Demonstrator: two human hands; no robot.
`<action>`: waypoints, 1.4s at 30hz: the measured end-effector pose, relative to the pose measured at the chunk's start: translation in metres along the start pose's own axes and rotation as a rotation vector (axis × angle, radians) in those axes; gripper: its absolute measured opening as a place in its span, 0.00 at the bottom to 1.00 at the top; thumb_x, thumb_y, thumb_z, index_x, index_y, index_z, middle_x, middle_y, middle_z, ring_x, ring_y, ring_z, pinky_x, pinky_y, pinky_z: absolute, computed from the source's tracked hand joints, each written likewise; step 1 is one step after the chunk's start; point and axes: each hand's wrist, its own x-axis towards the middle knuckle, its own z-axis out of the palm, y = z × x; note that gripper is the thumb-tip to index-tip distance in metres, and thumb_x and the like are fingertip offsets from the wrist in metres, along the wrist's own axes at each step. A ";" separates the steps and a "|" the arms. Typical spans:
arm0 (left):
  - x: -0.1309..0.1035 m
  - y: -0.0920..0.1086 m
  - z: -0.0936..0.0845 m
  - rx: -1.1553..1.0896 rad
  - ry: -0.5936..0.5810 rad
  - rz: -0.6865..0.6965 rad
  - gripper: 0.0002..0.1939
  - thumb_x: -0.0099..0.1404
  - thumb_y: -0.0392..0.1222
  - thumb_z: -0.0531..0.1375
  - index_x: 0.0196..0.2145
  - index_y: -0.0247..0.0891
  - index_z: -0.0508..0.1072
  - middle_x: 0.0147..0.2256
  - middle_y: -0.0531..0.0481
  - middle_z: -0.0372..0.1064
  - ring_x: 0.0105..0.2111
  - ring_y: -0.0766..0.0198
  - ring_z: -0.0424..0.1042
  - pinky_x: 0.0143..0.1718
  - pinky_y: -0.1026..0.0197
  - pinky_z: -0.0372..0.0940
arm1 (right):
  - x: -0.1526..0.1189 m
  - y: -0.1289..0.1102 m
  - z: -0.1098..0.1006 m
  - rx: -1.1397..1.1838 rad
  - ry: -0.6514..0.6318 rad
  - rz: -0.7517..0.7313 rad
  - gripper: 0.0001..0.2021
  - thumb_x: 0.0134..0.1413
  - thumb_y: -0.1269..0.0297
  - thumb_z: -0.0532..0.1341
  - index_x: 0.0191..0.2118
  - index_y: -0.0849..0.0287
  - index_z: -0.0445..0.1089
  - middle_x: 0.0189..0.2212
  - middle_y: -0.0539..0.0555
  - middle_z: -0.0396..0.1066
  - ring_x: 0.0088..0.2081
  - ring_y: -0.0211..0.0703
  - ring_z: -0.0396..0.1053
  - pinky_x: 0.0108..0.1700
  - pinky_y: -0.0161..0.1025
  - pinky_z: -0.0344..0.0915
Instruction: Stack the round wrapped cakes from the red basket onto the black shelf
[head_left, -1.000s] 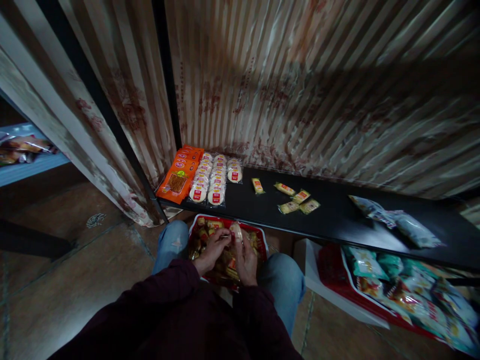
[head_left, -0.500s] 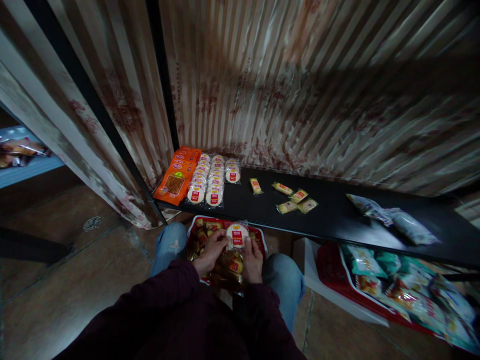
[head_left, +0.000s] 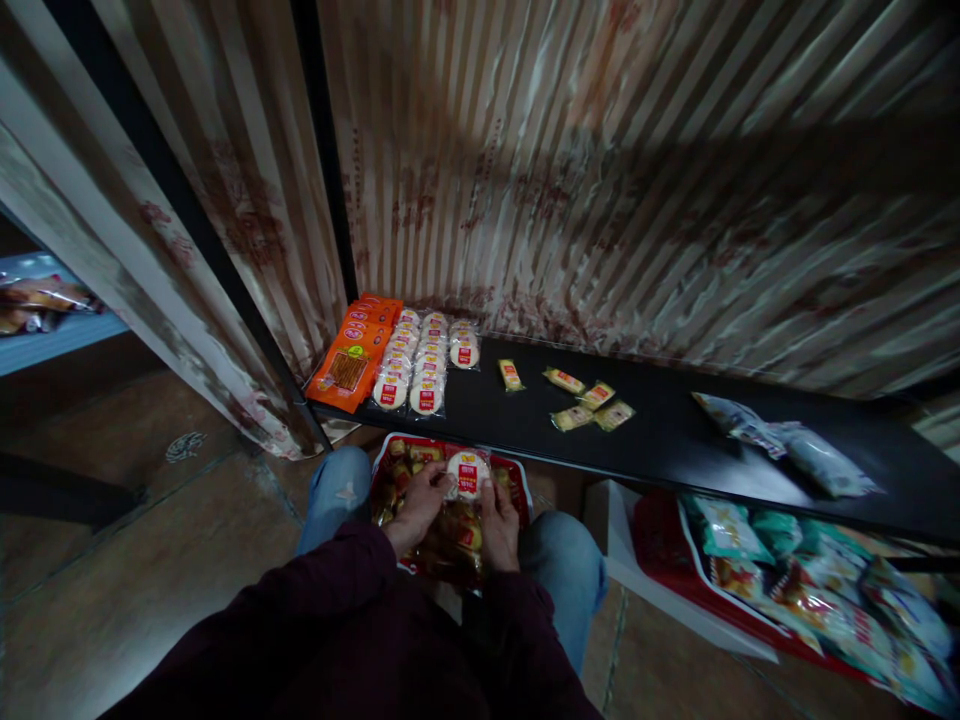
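Note:
Between my two hands is a round white cracker packet (head_left: 469,476) with a red and yellow label, in clear wrap. My left hand (head_left: 422,507) pinches its left edge, and my right hand (head_left: 499,520) grips the right edge. Below them, between my knees, stands a red basket (head_left: 526,480) with a white rim, filled with golden-wrapped snacks (head_left: 450,540). On the black shelf (head_left: 517,440) just ahead, similar white cracker packets (head_left: 427,394) lie overlapped in two long rows and one short row. Orange snack bags (head_left: 349,368) lie to their left.
Several small yellow packets (head_left: 597,396) lie loose mid-shelf, and silvery bags (head_left: 817,455) lie toward its right end. A second red basket (head_left: 660,530) of green and white bags sits under the shelf at right. Black posts (head_left: 326,150) and a striped curtain (head_left: 562,180) stand behind.
Both hands and the held cracker packet have shifted very slightly left. The things on the shelf lie as before.

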 end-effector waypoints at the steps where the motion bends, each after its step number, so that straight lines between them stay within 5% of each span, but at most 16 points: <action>1: 0.001 0.000 0.001 0.011 0.004 0.009 0.09 0.53 0.35 0.63 0.35 0.36 0.75 0.34 0.46 0.75 0.33 0.61 0.71 0.38 0.61 0.64 | 0.000 -0.001 -0.001 -0.005 -0.001 0.020 0.26 0.48 0.40 0.59 0.39 0.60 0.74 0.30 0.54 0.77 0.30 0.44 0.72 0.33 0.39 0.69; 21: 0.016 0.010 0.007 0.080 -0.064 0.070 0.17 0.55 0.29 0.57 0.43 0.35 0.72 0.38 0.46 0.74 0.36 0.63 0.72 0.30 0.66 0.66 | 0.032 -0.008 0.000 0.018 0.048 0.031 0.29 0.44 0.41 0.62 0.43 0.61 0.74 0.35 0.55 0.77 0.34 0.45 0.72 0.37 0.40 0.69; 33: 0.030 0.015 0.012 0.117 -0.070 0.155 0.15 0.57 0.30 0.55 0.43 0.36 0.70 0.38 0.46 0.73 0.35 0.64 0.72 0.31 0.65 0.66 | 0.048 -0.012 0.002 -0.033 0.041 -0.014 0.28 0.46 0.43 0.61 0.47 0.61 0.72 0.42 0.59 0.75 0.41 0.48 0.72 0.42 0.42 0.69; 42: 0.044 0.017 0.018 0.153 0.006 0.247 0.10 0.57 0.29 0.57 0.37 0.37 0.70 0.36 0.49 0.73 0.38 0.66 0.72 0.40 0.63 0.68 | 0.065 -0.017 0.005 -0.012 0.012 -0.027 0.29 0.47 0.45 0.61 0.49 0.62 0.71 0.38 0.58 0.76 0.36 0.46 0.72 0.38 0.41 0.69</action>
